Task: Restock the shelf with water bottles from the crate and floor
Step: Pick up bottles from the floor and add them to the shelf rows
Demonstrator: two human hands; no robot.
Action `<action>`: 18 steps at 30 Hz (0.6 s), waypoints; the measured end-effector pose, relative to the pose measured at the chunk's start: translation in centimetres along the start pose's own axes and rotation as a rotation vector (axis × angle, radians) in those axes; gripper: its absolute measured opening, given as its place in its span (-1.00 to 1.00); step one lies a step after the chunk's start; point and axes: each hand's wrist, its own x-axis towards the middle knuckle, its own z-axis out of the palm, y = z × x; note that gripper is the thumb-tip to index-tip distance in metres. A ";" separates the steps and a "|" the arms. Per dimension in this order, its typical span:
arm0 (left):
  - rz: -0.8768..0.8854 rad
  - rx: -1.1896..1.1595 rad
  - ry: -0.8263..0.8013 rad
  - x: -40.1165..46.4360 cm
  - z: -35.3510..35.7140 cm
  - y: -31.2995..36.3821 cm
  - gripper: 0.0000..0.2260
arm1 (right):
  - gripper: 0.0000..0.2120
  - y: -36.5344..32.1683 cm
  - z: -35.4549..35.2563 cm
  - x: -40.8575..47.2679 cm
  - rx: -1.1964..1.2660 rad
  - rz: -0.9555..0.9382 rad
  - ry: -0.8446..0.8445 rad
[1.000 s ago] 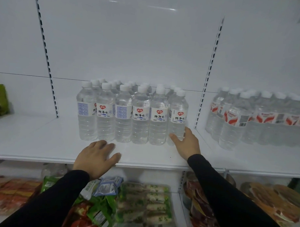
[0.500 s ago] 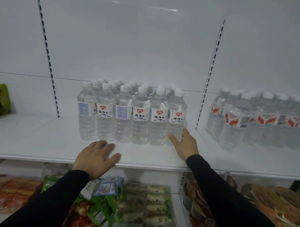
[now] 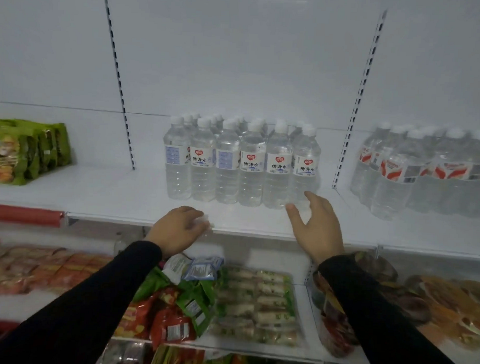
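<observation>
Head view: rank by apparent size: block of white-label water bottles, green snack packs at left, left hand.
1. Block of white-label water bottles, clearly largest.
2. Green snack packs.
3. Left hand. It sits nearer the camera, so its place against the packs is unsure.

2 long black sleeves [image 3: 386,317], bare hands.

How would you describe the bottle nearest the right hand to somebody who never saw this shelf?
On the white upper shelf, find the middle block of clear water bottles. Take its front-right bottle, beside the right hand; its label sits lower than its neighbour's.
</observation>
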 end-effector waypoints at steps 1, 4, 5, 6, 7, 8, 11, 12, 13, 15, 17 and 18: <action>0.021 -0.001 0.045 -1.7 -0.5 -0.4 -0.52 | -0.43 -0.8 0.1 -1.2 0.012 -0.050 -0.021; 0.061 0.020 0.130 -8.6 -2.4 -2.0 -0.59 | -0.43 -3.5 1.5 -6.6 0.041 -0.185 -0.128; 0.067 0.035 0.135 -11.3 -3.0 -2.8 -0.59 | -0.44 -4.5 2.3 -8.9 0.040 -0.224 -0.161; 0.080 0.054 0.140 -14.1 -3.6 -3.7 -0.56 | -0.44 -5.4 3.1 -11.3 0.029 -0.267 -0.190; 0.084 0.071 0.138 -16.8 -4.0 -4.7 -0.54 | -0.45 -6.4 4.0 -13.7 0.014 -0.314 -0.221; 0.083 0.083 0.138 -19.5 -4.5 -5.8 -0.52 | -0.45 -7.2 5.1 -16.1 0.000 -0.360 -0.254; 0.045 0.095 0.122 -27.4 -4.9 -9.6 -0.57 | -0.41 -9.4 8.3 -23.3 -0.029 -0.411 -0.416; 0.025 0.093 0.116 -29.9 -4.8 -10.9 -0.59 | -0.40 -10.1 9.3 -25.6 -0.044 -0.398 -0.483; 0.004 0.086 0.107 -32.4 -4.5 -12.1 -0.59 | -0.39 -10.6 10.2 -28.0 -0.053 -0.380 -0.553; -0.058 0.062 0.089 -36.9 -3.3 -14.4 -0.61 | -0.39 -11.0 11.8 -32.4 -0.071 -0.352 -0.676; -0.150 0.041 0.048 -41.0 -1.6 -16.4 -0.60 | -0.38 -10.8 13.4 -36.3 -0.090 -0.327 -0.785; -0.199 0.033 0.014 -42.8 -0.7 -17.3 -0.58 | -0.37 -10.6 14.1 -38.1 -0.105 -0.310 -0.836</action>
